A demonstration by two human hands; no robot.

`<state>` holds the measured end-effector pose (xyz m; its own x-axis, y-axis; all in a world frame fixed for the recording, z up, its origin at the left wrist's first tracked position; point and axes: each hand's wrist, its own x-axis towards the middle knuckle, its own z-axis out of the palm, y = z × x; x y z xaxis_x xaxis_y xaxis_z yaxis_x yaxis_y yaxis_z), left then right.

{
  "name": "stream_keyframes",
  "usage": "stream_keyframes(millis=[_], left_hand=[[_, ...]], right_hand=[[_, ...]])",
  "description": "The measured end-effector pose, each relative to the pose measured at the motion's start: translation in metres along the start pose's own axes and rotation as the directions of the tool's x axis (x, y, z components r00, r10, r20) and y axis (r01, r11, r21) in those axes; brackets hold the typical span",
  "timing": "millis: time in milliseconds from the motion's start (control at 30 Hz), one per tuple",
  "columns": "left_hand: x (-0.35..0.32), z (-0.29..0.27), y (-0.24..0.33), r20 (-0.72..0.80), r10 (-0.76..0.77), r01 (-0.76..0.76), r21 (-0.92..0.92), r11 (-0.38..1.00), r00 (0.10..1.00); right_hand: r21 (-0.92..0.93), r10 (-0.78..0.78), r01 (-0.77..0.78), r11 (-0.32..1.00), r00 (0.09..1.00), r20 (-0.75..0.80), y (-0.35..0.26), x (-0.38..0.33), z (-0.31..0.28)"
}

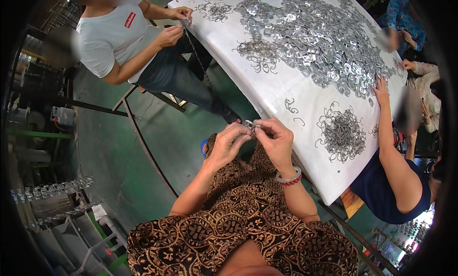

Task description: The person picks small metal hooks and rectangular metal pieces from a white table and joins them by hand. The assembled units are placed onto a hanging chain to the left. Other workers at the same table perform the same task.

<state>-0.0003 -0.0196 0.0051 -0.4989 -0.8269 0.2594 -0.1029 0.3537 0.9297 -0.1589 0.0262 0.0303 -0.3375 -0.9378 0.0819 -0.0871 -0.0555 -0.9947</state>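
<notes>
At the left edge of the white table (330,183), the left hand (228,144) and right hand (276,138) pinch a small metal piece (249,124) between closed fingertips, a grip that seems suited to so little a part. The wire hooks (342,133) lie near the table's closest corner, probably for easy reach, apart from the heaped metal plates (317,42) farther across it.

This place is appearing to be a workshop or small factory. A large white-covered table (267,92) is carrying a broad heap of shiny silver metal pieces (315,42) and a round pile of thin grey wire hooks (342,135). Several seated or standing people (114,42) are gathering around it, above a green-painted floor (109,128).
</notes>
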Motion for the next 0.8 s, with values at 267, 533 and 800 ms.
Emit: stream_keyframes(millis=[267,533,800], left_hand=[[0.005,0.006,-0.013,-0.038,-0.090,0.091,0.019,0.996,0.995],[0.025,0.007,-0.041,-0.357,-0.289,0.217,-0.230,0.949,0.888],[0.180,0.002,-0.098,-0.057,0.175,-0.115,0.554,0.825,0.983]], right_hand=[[0.247,0.050,-0.043,0.968,0.999,-0.021,0.011,0.002,0.000],[0.220,-0.038,0.036,0.975,0.999,0.005,0.018,0.002,-0.010],[0.060,-0.160,0.158,0.986,0.987,0.034,0.024,0.005,-0.019]])
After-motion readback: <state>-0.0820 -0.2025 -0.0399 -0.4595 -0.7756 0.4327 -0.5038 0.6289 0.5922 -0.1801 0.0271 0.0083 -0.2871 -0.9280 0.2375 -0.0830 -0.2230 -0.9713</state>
